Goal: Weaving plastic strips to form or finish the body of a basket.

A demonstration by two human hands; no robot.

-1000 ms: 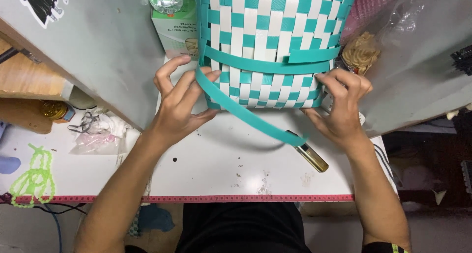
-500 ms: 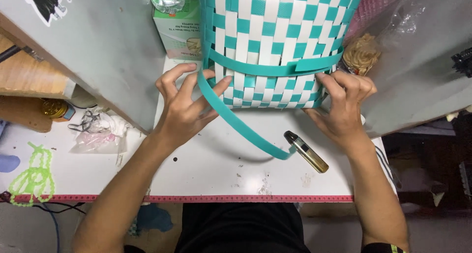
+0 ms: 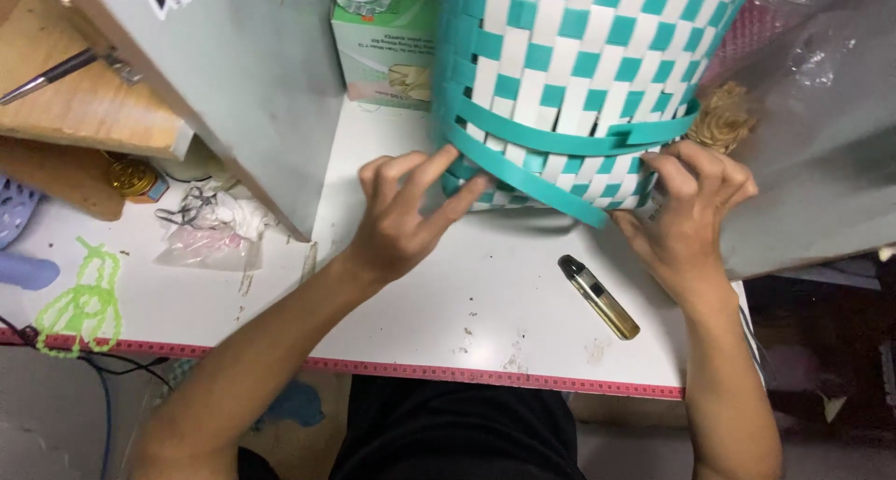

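A green-and-white cardboard box [image 3: 383,55] stands behind the teal-and-white woven plastic basket [image 3: 579,79], whose top is cut off. The left hand [image 3: 406,219] presses spread fingers on its loose teal strip [image 3: 532,177]; the right hand [image 3: 686,209] curls around the basket's lower edge, on the white table [image 3: 467,293].

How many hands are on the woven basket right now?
2. The left hand presses its fingers on the teal strip at the woven basket lower left; the right hand grips the lower right edge. No other hands show.

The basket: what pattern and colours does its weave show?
Teal and white checks on the basket, head view.
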